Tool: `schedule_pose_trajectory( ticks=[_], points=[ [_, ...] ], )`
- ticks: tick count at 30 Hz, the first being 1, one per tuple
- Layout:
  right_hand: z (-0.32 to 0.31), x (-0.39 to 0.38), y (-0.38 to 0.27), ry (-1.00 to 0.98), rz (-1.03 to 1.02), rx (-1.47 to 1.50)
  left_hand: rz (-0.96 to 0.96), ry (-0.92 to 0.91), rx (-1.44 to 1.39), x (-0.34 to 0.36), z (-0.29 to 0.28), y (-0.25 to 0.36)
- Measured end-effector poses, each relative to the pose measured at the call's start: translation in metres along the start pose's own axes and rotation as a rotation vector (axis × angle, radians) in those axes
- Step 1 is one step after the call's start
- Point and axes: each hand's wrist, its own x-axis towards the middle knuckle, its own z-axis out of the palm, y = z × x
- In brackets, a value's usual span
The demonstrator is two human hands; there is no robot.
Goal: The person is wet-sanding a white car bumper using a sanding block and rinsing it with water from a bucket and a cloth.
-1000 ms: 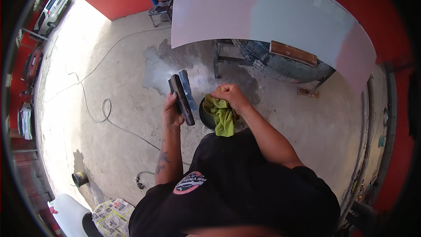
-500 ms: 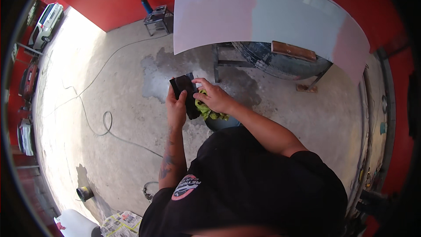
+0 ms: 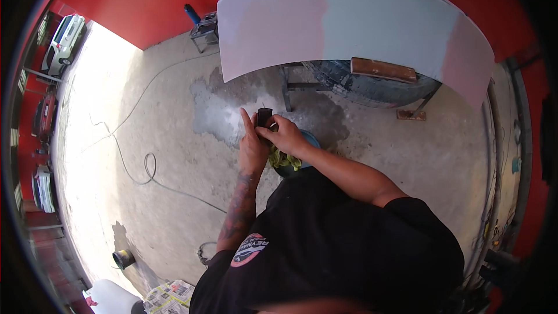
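Note:
Between my hands is a narrow, dark piece of what looks like black sandpaper (image 3: 264, 117), standing upright. My left hand (image 3: 252, 146) supports its left side, one finger stretched up alongside. From the right, my right hand (image 3: 286, 136) pinches its lower edge between thumb and fingers. A crumpled yellow-green cloth (image 3: 285, 159) hangs just below my right hand; whether my fingers hold it too is hidden. Under it shows the blue rim of a bucket (image 3: 312, 138), partly covered by my forearm.
Ahead, a large curved panel (image 3: 378, 17) with white and pinkish patches rests on a tyre (image 3: 349, 84) and metal frame. A brown block (image 3: 383, 70) lies against the tyre. Wet patches mark the concrete. A hose (image 3: 119, 151) loops at left; a small stand (image 3: 204, 35) stands by the red wall.
The black sandpaper, wide before, now appears as a narrower upright piece. My left index finger has stretched out, and both hands have shifted slightly right.

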Motion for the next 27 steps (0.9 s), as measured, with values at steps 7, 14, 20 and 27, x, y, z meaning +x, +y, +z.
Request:
schedule_pose_trajectory(
  ticks=[7,14,20,27],
  points=[
    [-0.01,0.013,0.025,0.14,-0.028,0.044,-0.074,-0.14,-0.484,0.009,0.009,-0.014],
    [-0.006,0.028,0.044,0.035,0.236,0.558,-0.564,-0.2,-1.242,-0.059,0.056,-0.072],
    [0.016,0.062,0.155,0.045,0.559,0.808,-1.062,0.096,-1.288,-0.118,0.168,-0.152],
    [0.02,0.067,0.414,-0.139,1.086,0.323,-1.395,0.338,-1.099,-0.144,0.312,-0.323]
  ],
)
